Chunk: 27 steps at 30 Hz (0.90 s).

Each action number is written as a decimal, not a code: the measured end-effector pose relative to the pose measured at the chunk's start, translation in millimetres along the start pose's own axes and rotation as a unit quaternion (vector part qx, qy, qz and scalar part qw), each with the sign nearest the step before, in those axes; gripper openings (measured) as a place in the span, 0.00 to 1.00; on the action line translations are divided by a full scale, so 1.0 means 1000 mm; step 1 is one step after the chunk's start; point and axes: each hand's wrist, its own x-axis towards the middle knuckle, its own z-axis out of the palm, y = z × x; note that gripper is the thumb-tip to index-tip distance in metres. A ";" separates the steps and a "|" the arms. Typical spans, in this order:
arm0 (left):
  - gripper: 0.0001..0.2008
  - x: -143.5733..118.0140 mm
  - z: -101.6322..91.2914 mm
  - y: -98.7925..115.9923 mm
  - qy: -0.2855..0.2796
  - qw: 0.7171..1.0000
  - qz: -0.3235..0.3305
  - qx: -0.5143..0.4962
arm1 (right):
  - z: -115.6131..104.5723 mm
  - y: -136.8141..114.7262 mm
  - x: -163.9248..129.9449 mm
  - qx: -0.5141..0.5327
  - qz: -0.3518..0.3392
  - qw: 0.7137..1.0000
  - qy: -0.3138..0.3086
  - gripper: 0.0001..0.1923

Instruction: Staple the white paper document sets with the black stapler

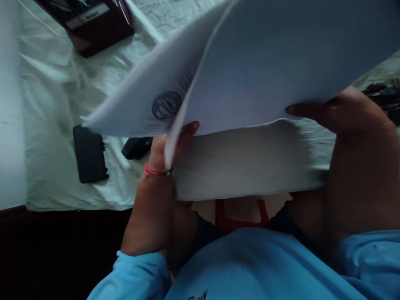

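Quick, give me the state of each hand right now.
Left hand: closed on the lower corner of the white printed paper sheets.
Right hand: gripping the same sheets at their right edge, fingers underneath.

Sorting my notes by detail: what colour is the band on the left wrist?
Pinkish red, a thin band at the left wrist, clearest in the head view.

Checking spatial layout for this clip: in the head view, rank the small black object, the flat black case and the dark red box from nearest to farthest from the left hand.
From the left hand:
1. Small black object, just to its left on the sheet.
2. Flat black case, further left.
3. Dark red box, far up at the top left.
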 end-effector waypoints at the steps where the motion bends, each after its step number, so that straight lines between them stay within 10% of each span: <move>1: 0.09 -0.001 0.002 0.003 0.028 0.999 0.021 0.009 | 0.001 -0.005 -0.001 0.016 0.001 1.000 -0.001 0.20; 5: 0.12 -0.008 0.018 0.016 0.014 0.998 0.036 -0.058 | 0.004 -0.015 0.000 0.055 0.007 0.998 -0.020 0.09; 15: 0.15 -0.017 0.029 0.038 -0.068 0.970 -0.127 -0.198 | 0.003 -0.022 0.000 0.148 0.059 0.980 -0.118 0.23; 27: 0.12 -0.008 0.026 0.042 -0.001 0.903 -0.263 -0.339 | 0.025 -0.042 0.006 0.229 0.134 0.964 -0.001 0.19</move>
